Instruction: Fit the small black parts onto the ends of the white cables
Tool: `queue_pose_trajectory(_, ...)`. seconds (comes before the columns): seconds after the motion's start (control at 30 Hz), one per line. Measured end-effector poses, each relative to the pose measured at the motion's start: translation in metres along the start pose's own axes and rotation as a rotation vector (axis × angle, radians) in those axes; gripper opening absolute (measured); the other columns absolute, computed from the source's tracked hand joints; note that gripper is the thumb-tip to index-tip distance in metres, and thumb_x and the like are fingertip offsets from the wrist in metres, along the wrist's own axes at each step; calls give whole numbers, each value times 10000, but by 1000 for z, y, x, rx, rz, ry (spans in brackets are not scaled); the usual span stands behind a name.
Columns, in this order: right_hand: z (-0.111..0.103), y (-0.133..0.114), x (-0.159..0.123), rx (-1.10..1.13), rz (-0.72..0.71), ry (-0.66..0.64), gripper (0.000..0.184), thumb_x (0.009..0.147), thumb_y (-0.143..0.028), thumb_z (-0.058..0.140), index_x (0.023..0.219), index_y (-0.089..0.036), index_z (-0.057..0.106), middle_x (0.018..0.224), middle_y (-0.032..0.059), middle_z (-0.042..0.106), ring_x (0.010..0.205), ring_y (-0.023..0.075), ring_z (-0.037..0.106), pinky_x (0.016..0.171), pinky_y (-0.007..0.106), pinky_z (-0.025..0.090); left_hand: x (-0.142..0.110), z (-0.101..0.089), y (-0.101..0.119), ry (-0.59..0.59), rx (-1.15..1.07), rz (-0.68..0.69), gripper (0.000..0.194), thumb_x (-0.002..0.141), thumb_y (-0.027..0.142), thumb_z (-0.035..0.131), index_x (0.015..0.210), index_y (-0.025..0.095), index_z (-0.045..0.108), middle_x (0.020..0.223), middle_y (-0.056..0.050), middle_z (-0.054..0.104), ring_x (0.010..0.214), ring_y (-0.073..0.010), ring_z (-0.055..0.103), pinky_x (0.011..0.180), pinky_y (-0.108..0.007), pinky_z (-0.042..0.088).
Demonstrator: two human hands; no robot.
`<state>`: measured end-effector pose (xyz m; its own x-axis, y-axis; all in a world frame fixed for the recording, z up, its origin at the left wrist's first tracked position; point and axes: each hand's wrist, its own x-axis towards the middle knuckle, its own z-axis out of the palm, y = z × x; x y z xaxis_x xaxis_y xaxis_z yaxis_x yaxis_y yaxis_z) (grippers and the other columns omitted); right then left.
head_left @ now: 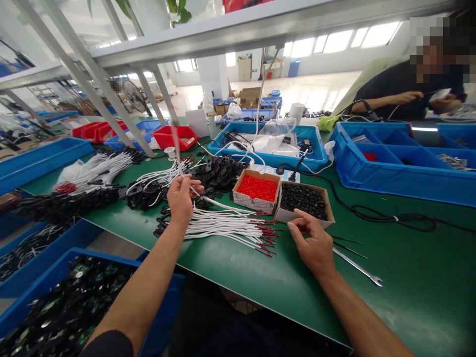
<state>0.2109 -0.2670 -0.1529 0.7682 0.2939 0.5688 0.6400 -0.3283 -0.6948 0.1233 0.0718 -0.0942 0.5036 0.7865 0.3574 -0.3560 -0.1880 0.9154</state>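
Note:
My left hand (181, 200) is closed in a pinch on a white cable (193, 191), above a pile of black parts. A blurred pale strip rises from its fingers. Below and right of that hand lies a bundle of white cables (226, 225) with dark red wire ends pointing right. My right hand (312, 244) hovers at the front of a carton of small black pieces (303, 199); thumb and forefinger look slightly apart, with nothing visible between them. Beside that carton stands a carton of small red pieces (258, 187).
A wrench (359, 268) and thin dark rods lie right of my right hand. Behind the cartons are a power strip (273, 172) and a blue tray (271, 144). A divided blue bin (405, 158) stands right, near a co-worker (405, 94). A metal shelf (223, 39) crosses overhead.

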Motion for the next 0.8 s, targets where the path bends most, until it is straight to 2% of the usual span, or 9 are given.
queue_pose_trajectory(0.07,-2,-2,0,-31,-40,-23,325,900,-290,618,1208,-186,602,881,15,668,735,133,626,690,259,527,8,-1,5,-2,-208,-127,325,843,428,632,1041,184,548,829,-29,685,711,-192,682,694,-401,572)
queue_pose_trajectory(0.2,-3,-8,1,-37,-104,-77,248,907,-277,604,1135,-186,644,916,31,669,746,140,626,698,265,519,-4,-5,11,-223,-413,-321,295,746,318,754,939,179,579,884,-30,702,899,-224,689,870,-526,537)
queue_pose_trajectory(0.37,-3,-8,1,-49,-116,-112,212,915,-262,589,1103,-189,653,945,33,667,759,140,625,697,263,509,-27,2,22,-275,-343,-173,225,742,273,762,873,164,615,836,-34,700,846,-219,696,880,-516,540)
queue_pose_trajectory(0.43,-3,-7,1,-54,-109,-125,208,916,-258,586,1103,-194,652,949,28,666,761,137,625,696,260,506,-22,4,28,-249,-289,-180,259,737,293,759,896,153,611,829,-49,697,819,-228,698,820,-484,565)
queue_pose_trajectory(0.53,-3,-5,1,-57,-106,-149,201,917,-258,583,1096,-199,652,957,24,665,772,137,621,698,262,502,7,-7,35,-31,-270,-113,337,761,365,716,1013,177,593,782,-10,666,693,-162,674,690,-365,587)
queue_pose_trajectory(0.6,-3,-5,0,-53,-105,-158,196,918,-260,579,1088,-198,654,949,23,663,766,139,615,692,268,499,38,-24,38,84,-102,-36,363,786,389,668,1064,164,604,707,6,620,544,-111,601,549,-257,538)
queue_pose_trajectory(0.67,-3,-5,0,-49,-99,-162,196,918,-262,575,1084,-197,655,947,24,662,770,143,612,696,274,498,77,-47,40,111,189,-1,364,819,395,601,1080,143,626,674,1,594,471,-100,543,472,-224,477)
queue_pose_trajectory(0.73,-2,-5,0,-44,-97,-174,197,918,-262,572,1084,-196,655,940,25,662,772,145,612,711,280,500,118,-72,43,42,603,-5,343,854,369,526,1073,133,643,692,-24,613,467,-109,533,487,-238,466)
queue_pose_trajectory(0.8,0,-5,0,-38,-102,-186,198,918,-262,569,1082,-193,655,940,28,664,780,151,615,731,288,505,154,-92,46,-17,1083,-16,323,896,353,451,947,114,662,705,-55,637,513,-132,559,598,-285,495)
